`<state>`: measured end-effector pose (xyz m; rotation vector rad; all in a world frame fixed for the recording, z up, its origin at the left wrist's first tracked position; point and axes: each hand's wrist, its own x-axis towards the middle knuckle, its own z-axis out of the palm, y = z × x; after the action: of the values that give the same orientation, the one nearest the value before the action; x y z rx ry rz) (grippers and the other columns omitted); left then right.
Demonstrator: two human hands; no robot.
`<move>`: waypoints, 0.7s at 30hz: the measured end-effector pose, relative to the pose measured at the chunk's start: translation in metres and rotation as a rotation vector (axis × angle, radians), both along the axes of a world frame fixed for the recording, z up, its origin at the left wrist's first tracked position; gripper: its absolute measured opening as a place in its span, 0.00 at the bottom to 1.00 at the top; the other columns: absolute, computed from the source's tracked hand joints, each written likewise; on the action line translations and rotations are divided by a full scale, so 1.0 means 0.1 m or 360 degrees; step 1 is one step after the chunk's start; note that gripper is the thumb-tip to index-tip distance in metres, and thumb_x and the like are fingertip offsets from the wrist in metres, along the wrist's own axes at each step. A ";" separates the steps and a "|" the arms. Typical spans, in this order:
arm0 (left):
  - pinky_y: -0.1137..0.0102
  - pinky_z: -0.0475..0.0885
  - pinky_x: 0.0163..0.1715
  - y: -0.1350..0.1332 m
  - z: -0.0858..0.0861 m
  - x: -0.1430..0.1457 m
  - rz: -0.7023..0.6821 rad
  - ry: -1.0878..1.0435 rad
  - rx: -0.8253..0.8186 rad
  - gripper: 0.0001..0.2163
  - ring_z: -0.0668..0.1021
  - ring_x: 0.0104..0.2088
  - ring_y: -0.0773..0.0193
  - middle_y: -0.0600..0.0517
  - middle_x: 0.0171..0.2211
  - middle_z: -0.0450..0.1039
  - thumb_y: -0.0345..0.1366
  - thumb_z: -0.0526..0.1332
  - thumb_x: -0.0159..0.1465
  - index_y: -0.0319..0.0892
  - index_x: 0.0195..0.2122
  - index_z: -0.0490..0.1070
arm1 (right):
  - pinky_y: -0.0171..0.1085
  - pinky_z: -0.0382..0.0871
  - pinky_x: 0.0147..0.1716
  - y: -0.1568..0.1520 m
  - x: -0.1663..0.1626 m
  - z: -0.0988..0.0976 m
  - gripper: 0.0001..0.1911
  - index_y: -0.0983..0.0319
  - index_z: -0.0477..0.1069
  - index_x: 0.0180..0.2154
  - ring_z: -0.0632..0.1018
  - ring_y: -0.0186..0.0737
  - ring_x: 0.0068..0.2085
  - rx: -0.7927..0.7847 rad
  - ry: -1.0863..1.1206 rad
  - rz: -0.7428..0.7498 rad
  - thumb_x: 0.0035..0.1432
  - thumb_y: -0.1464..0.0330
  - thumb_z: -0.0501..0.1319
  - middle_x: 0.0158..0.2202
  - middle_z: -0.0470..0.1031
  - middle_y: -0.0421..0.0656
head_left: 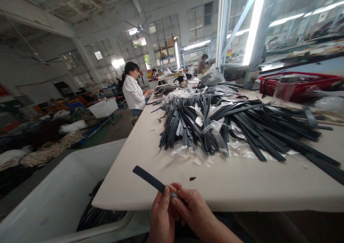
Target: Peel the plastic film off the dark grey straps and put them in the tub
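Note:
Both my hands meet at the table's near edge around one dark strap (149, 178). My left hand (162, 210) pinches the strap between thumb and fingers, and its flat end points up and to the left. My right hand (195, 209) is closed on the strap's nearer part, beside the left fingers. Something small and greyish shows between the fingertips, too covered to make out. Beyond my hands, a big pile of dark straps (185, 124) lies on the pale table (139, 153), mixed with crumpled clear plastic. A small dark scrap (192, 179) rests just past my fingers.
A large white bin (67, 171) with dark material inside stands at the table's left. A red basket (317, 80) and a clear jar (286, 87) are at the back right. A person in a white jacket (133, 92) sits along the left edge.

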<state>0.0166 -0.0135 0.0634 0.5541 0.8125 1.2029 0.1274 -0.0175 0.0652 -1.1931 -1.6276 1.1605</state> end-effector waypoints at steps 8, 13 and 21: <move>0.74 0.73 0.26 0.05 0.02 -0.02 0.0123 0.0050 -0.0024 0.16 0.78 0.30 0.63 0.47 0.33 0.79 0.46 0.72 0.51 0.39 0.31 0.76 | 0.27 0.61 0.19 -0.03 0.09 -0.04 0.12 0.61 0.66 0.26 0.70 0.30 0.18 -0.0048 -0.0098 0.0063 0.62 0.70 0.53 0.18 0.69 0.35; 0.68 0.76 0.39 0.20 0.04 -0.15 0.0291 -0.0056 -0.0001 0.10 0.80 0.36 0.60 0.49 0.31 0.79 0.39 0.72 0.53 0.40 0.29 0.75 | 0.28 0.65 0.22 -0.05 0.23 0.02 0.13 0.64 0.71 0.29 0.73 0.30 0.21 -0.0147 -0.0009 0.0142 0.63 0.67 0.55 0.23 0.74 0.39; 0.73 0.75 0.34 0.84 0.39 -0.77 0.0855 -0.0007 -0.0062 0.16 0.77 0.25 0.71 0.57 0.24 0.75 0.30 0.50 0.69 0.40 0.26 0.71 | 0.26 0.71 0.21 -0.11 0.98 -0.05 0.23 0.65 0.73 0.52 0.77 0.30 0.22 -0.0667 0.1041 0.0839 0.57 0.62 0.67 0.28 0.80 0.43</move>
<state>-0.0606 0.0701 0.1027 0.3050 1.0150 1.6716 0.2254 -0.0287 0.0599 -0.4995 -1.2346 2.0439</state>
